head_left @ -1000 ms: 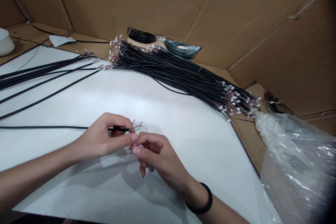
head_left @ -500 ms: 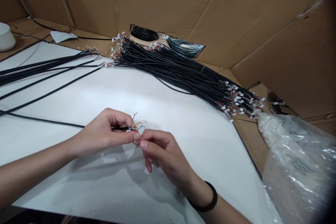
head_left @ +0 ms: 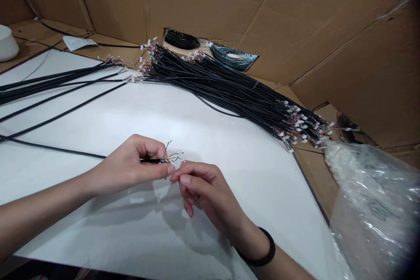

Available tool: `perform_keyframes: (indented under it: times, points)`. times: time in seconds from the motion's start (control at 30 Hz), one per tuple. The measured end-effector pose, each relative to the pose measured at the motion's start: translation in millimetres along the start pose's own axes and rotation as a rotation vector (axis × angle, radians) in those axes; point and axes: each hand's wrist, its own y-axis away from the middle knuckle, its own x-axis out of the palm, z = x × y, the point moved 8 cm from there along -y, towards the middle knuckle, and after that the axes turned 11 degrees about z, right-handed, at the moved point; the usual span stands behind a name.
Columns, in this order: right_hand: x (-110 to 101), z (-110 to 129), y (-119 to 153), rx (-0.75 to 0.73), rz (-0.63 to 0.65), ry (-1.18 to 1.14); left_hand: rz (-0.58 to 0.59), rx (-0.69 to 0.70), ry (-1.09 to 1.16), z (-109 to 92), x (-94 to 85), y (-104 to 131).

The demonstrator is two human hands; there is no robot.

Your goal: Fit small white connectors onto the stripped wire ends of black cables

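The fingers [head_left: 160, 172] of the left hand [head_left: 126, 164] are closed on a black cable [head_left: 65, 150], pinching it close to its stripped end. Thin coloured wires [head_left: 172, 156] fan out past the grip, some upward, some toward the other hand. The right hand [head_left: 213, 188] is just beside, its thumb and forefinger almost together, the other fingers loosely curled; a fine wire tip seems to lie on the forefinger, but it is too small to tell whether it is pinched.

The step in hand looks like parting and sorting the wires one by one. The next move would call for the left pinch kept steady while the right fingertips take a single strand without bending its neighbours.

The cable runs left from the hand, above the white table [head_left: 262, 162]. Beyond lie a few loose cables [head_left: 65, 78] and a large bundle of cables [head_left: 210, 81] with white connectors; a clear plastic bag [head_left: 377, 197] sits at the right.
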Motion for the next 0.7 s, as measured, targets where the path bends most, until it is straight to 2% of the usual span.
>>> perform_keyframes:
  times: [0.3, 0.7]
  points:
    - [-5.7, 0.8, -0.8, -0.009, -0.082, -0.106, -0.055, 0.012, 0.028, -0.5, -3.3, 0.6]
    - [-4.7, -0.7, -1.6, -0.002, -0.028, -0.182, -0.122, 0.014, 0.003, 0.3, -8.3, 1.9]
